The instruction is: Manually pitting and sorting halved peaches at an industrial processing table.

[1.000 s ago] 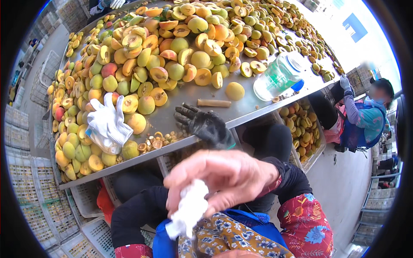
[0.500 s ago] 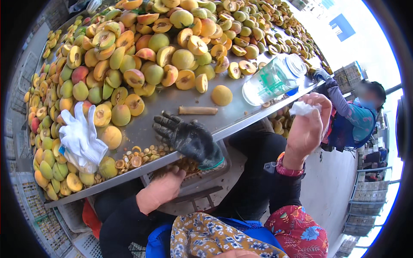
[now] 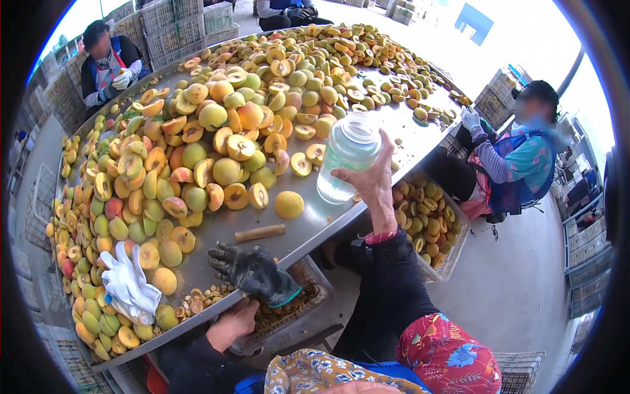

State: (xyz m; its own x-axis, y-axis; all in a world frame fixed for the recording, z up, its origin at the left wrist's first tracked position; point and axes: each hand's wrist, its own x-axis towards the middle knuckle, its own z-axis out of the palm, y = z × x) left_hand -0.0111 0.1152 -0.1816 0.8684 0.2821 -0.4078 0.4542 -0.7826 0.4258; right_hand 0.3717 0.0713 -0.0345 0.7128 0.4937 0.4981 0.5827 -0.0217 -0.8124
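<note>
A clear bottle (image 3: 342, 164) with a wide mouth is found on the metal table (image 3: 315, 226), near its right-hand edge. Its near right side is flanked by the right hand (image 3: 373, 180): the thumb is laid across the front of the bottle, and the fingers are spread well apart from the thumb along the far side. Whether a firm grip is taken cannot be told.

The left hand (image 3: 235, 322) is placed low at the table's near edge, just beside a black glove (image 3: 252, 272). Its fingers are partly hidden, so neither their opening nor any object held can be determined.

The black glove is laid across the edge, with its green-trimmed cuff overhanging a crate (image 3: 319, 279). A brown stick (image 3: 260, 232) and a whole fruit (image 3: 289, 205) are noted on bare metal between glove and bottle. White gloves (image 3: 130, 284) are rested on the heaped fruit (image 3: 197, 154) at left. Beyond the right-hand edge, a second crate (image 3: 453, 262) is filled with fruit. A masked co-worker (image 3: 525, 154) is seated farther right.
</note>
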